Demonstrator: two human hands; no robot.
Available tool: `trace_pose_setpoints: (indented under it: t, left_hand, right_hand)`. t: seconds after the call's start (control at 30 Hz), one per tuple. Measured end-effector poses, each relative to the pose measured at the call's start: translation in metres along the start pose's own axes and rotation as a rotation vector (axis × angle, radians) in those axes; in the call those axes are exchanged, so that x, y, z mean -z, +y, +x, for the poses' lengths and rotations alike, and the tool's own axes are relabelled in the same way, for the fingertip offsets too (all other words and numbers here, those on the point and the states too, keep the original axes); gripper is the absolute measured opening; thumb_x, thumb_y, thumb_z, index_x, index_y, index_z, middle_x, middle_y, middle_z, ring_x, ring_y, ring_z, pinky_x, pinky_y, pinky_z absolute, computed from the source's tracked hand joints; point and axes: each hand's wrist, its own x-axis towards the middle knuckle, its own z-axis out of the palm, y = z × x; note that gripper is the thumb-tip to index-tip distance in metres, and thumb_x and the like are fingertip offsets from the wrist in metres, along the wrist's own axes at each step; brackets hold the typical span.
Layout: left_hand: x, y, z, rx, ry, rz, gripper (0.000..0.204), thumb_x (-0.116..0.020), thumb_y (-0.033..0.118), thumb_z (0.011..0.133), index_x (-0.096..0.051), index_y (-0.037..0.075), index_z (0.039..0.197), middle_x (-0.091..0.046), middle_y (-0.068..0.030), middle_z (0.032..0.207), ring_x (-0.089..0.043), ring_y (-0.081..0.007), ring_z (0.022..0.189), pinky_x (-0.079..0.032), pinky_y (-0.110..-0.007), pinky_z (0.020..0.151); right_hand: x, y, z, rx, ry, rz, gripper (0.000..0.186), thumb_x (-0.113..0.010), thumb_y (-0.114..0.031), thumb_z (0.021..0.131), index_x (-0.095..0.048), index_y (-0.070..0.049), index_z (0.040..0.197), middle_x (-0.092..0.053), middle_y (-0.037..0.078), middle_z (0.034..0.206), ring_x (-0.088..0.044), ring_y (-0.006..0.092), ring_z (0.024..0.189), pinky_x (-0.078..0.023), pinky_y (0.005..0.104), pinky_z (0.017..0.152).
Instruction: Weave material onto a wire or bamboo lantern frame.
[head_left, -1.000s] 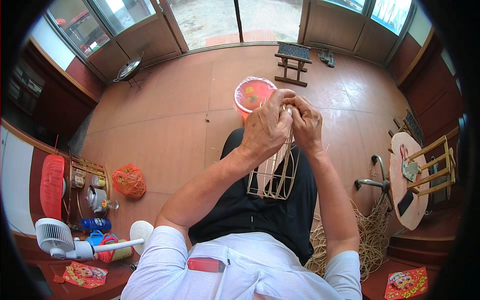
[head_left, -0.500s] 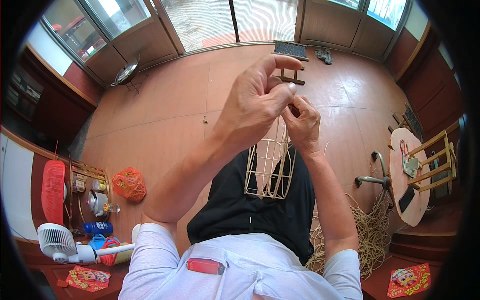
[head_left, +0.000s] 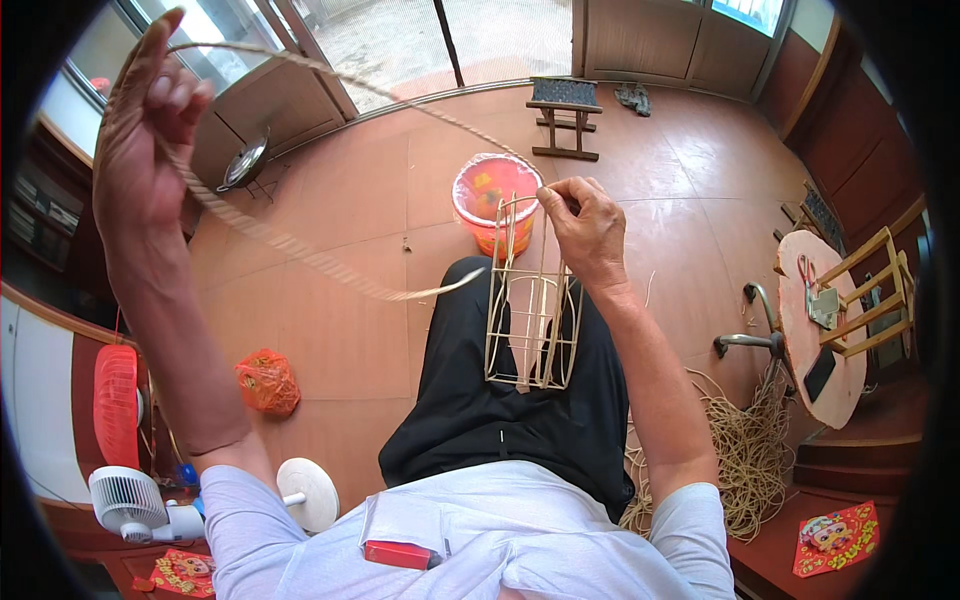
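A light, openwork frame [head_left: 530, 383] of thin cane-like strips stands between my thighs, with arched pieces along its sides. At its far end my right hand [head_left: 588, 228] pinches the frame together with a pale twisted cord [head_left: 285, 242]. My left hand [head_left: 155, 150] is raised at the far left, its fingers curled round the cord and the index finger pointing up. One strand stretches from there to the right hand. The cord's loose tail hangs in a blurred curve over my left knee.
A pink bin [head_left: 490, 235] with a bag liner stands beyond the frame. At right are a heap of cord [head_left: 745, 460], a wooden slab table [head_left: 830, 385] and a small wooden chair [head_left: 880, 290]. An orange bag [head_left: 268, 382] and a white fan [head_left: 128, 500] are at left.
My left hand has swung from beside the right hand out to the far left, drawing the cord out in a long loop. The right hand has shifted slightly left. The bin has come into view.
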Motion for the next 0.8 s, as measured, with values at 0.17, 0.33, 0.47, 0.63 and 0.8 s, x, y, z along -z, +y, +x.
trace_pose_setpoints:
  t: [0.17, 0.33, 0.47, 0.63, 0.8]
  left_hand:
    - [0.126, 0.000, 0.052, 0.006, 0.130, 0.223, 0.035, -0.075, 0.023, 0.110, -0.074, 0.000, 0.136, -0.058, 0.0049, 0.084, -0.054, -0.0038, 0.072, -0.046, -0.020, 0.074]
    - [0.104, -0.100, -0.006, 0.038, 0.118, 1.387, 0.037, -0.073, 0.024, 0.107, -0.072, 0.005, 0.140, -0.074, -0.0050, 0.124, -0.067, -0.0142, 0.108, -0.055, -0.032, 0.097]
    - [0.010, -0.157, -0.128, 0.217, -0.185, 0.776, 0.032, -0.074, 0.012, 0.107, -0.072, 0.006, 0.138, -0.078, -0.0053, 0.117, -0.072, -0.0135, 0.105, -0.059, -0.031, 0.094]
    - [-0.091, -0.181, -0.207, 0.401, -0.233, 0.378, 0.036, -0.068, 0.008, 0.109, -0.066, 0.005, 0.145, -0.079, -0.0072, 0.115, -0.073, -0.0101, 0.097, -0.060, -0.027, 0.085]
    - [-0.133, -0.178, -0.198, 0.562, -0.248, 0.303, 0.059, -0.059, -0.001, 0.107, -0.044, 0.008, 0.163, -0.074, -0.0239, 0.136, -0.077, -0.0174, 0.074, -0.062, -0.032, 0.069]
  right_hand:
    - [-0.007, -0.006, 0.008, 0.045, -0.022, -0.070, 0.028, -0.081, -0.030, 0.099, -0.077, -0.002, 0.092, -0.073, 0.012, 0.084, -0.073, 0.0270, 0.077, -0.059, 0.0418, 0.076]
    - [0.004, -0.009, 0.010, -0.211, -0.055, 0.035, 0.023, -0.082, -0.027, 0.097, -0.077, -0.005, 0.094, -0.076, 0.009, 0.085, -0.075, 0.0205, 0.079, -0.059, 0.0390, 0.076]
    - [-0.003, -0.012, 0.013, -0.201, -0.093, 0.061, 0.021, -0.082, -0.027, 0.098, -0.080, -0.007, 0.100, -0.076, 0.007, 0.085, -0.074, 0.0182, 0.078, -0.060, 0.0377, 0.077]
    - [-0.004, -0.005, 0.010, -0.079, -0.085, -0.004, 0.023, -0.081, -0.028, 0.099, -0.083, -0.006, 0.105, -0.077, 0.008, 0.092, -0.075, 0.0192, 0.082, -0.060, 0.0380, 0.079]
    - [0.006, -0.008, 0.012, -0.058, -0.143, -0.092, 0.027, -0.077, -0.031, 0.102, -0.082, -0.004, 0.107, -0.079, 0.013, 0.099, -0.078, 0.0249, 0.089, -0.060, 0.0404, 0.083]
